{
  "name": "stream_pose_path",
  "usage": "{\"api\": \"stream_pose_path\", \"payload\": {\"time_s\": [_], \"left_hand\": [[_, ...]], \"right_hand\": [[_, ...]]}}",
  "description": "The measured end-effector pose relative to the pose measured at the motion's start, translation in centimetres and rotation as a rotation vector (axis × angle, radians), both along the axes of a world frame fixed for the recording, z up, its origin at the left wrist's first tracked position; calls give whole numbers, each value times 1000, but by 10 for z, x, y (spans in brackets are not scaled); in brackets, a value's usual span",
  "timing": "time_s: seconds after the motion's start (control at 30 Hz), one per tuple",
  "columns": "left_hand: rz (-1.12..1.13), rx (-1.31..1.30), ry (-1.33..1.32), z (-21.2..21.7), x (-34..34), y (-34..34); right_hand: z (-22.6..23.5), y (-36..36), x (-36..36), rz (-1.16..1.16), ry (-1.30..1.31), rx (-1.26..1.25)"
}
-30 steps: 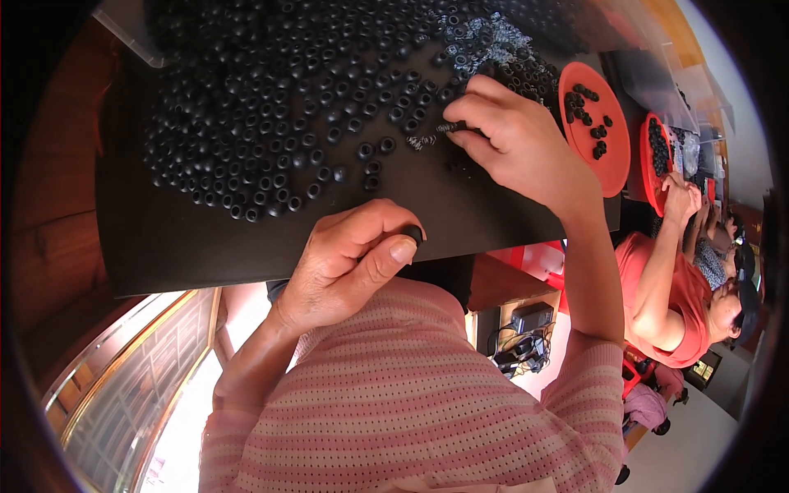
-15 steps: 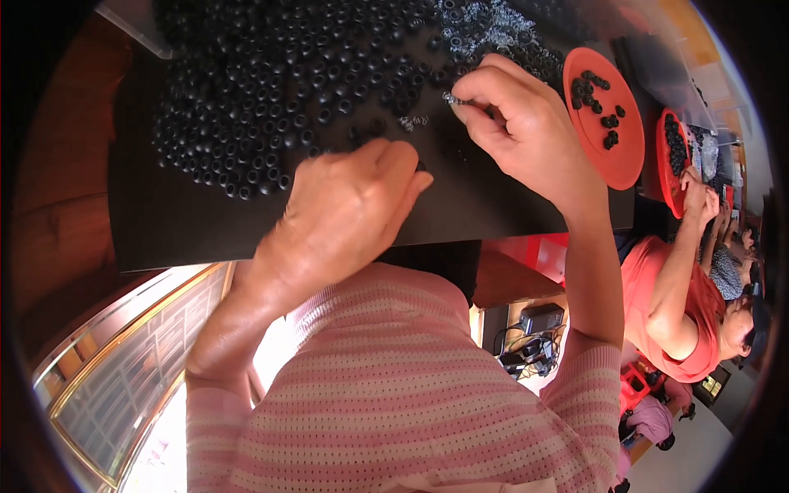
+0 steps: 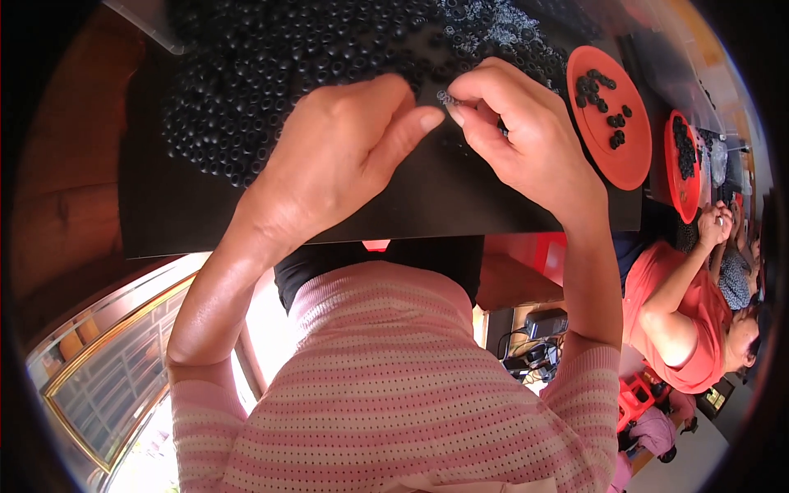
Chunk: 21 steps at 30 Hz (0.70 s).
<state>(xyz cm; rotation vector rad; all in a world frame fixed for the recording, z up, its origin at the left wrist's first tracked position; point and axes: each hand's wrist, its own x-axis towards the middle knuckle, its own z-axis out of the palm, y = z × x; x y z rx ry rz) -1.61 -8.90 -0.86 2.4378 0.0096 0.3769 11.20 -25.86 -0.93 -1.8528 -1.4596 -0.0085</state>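
Observation:
Between the thumb and forefinger of my right hand [image 3: 526, 123], a small shiny wire spring [image 3: 446, 98] is pinched, its tip toward my left hand. My left hand [image 3: 337, 156] hovers over the near edge of a large spread of black rings [image 3: 222, 123]. Its thumb stands out from the forefinger, and the other fingers curl down out of sight; nothing shows in its grip. Beyond my right hand lies a heap of small shiny springs [image 3: 501, 29]. All of it rests on the black tabletop [image 3: 444, 197].
An orange-red plate [image 3: 629, 164] with several black rings is right of my right hand. Further right, a co-worker in a red shirt [image 3: 674, 312] sits by a red tray [image 3: 684, 197] of black pieces. A clear plastic bin edge [image 3: 148, 29] is at upper left.
My left hand has moved up and away from me over the rings, its thumb now apart from the forefinger. My right hand keeps its pinch. The co-worker's hands have moved off the red tray.

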Motion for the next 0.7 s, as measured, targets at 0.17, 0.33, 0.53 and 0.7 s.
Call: {"api": "stream_pose_path", "payload": {"time_s": [0.17, 0.33, 0.53, 0.7], "left_hand": [[-84, -332, 46, -2, 16, 5], [-96, -632, -8, -5, 15, 2], [-65, -660, -70, -11, 19, -1], [-49, -633, -28, -11, 24, -1]], "right_hand": [[5, 10, -2, 67, 2, 116], [-1, 4, -3, -12, 474, 202], [8, 15, -9, -98, 676, -32], [2, 16, -3, -124, 653, 21]]}}
